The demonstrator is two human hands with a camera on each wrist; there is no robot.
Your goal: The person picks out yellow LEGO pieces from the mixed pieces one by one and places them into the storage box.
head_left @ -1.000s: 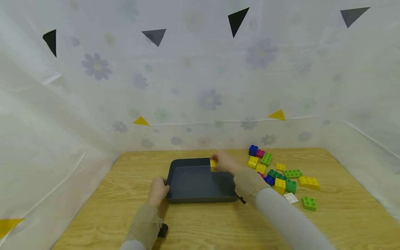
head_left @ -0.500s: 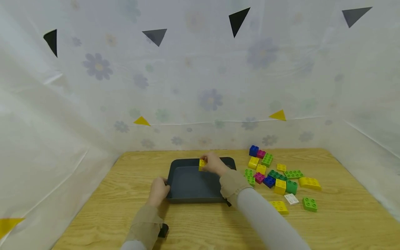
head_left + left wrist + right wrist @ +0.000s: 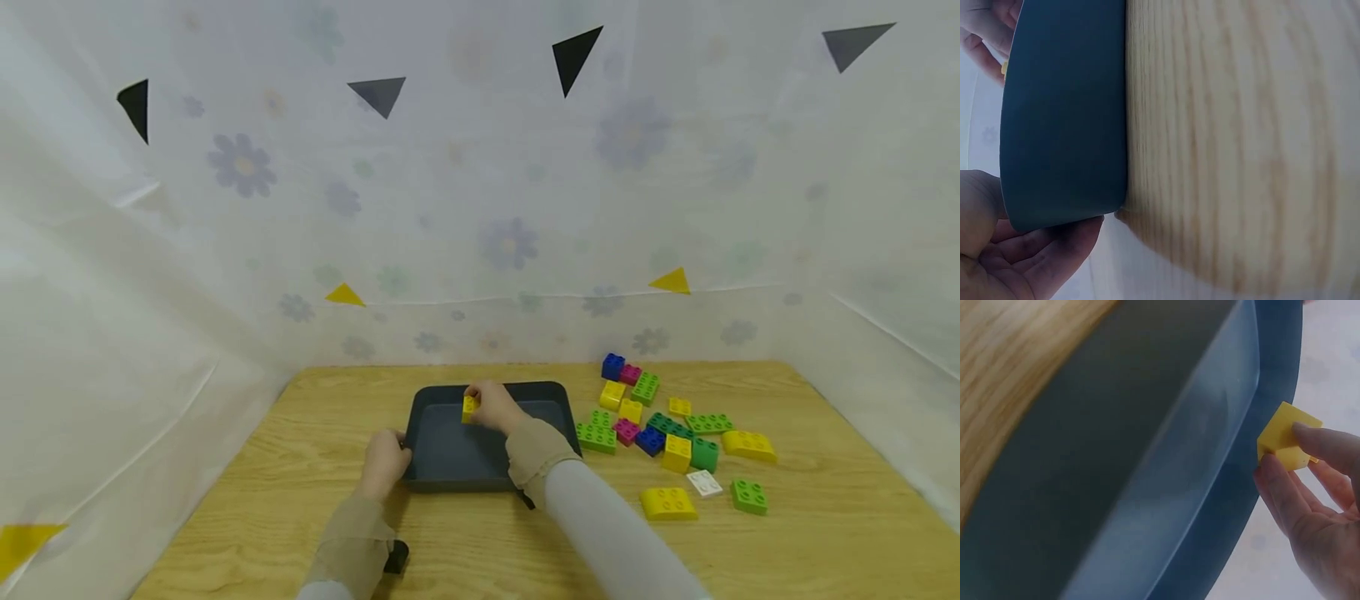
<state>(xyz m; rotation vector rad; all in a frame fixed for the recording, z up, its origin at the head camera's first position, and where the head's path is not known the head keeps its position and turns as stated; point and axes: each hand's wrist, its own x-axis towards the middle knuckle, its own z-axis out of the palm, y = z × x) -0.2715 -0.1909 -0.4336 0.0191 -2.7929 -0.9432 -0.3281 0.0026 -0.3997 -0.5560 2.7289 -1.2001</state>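
Note:
A dark grey tray (image 3: pixel 442 475) sits on the wooden table (image 3: pixel 480 550). My right hand (image 3: pixel 495 407) pinches a small yellow brick (image 3: pixel 470 408) over the tray's far half; in the right wrist view the yellow brick (image 3: pixel 1286 436) sits between thumb and fingers (image 3: pixel 1322 442) just above the tray's rim (image 3: pixel 1279 369). My left hand (image 3: pixel 384 460) holds the tray's near left corner. In the left wrist view its fingers (image 3: pixel 1054 247) lie along the tray's wall (image 3: pixel 1066 125).
Several loose bricks lie right of the tray: green (image 3: pixel 596 437), blue (image 3: pixel 612 366), a yellow curved one (image 3: pixel 667 503), a white one (image 3: pixel 704 482). A flowered white sheet (image 3: pixel 480 208) walls the table at the back and sides. A small black object (image 3: pixel 396 557) lies near my left wrist.
My right hand has carried the yellow brick leftward and lower, from the tray's far right corner to over its far middle. The left hand has stayed on the tray's corner.

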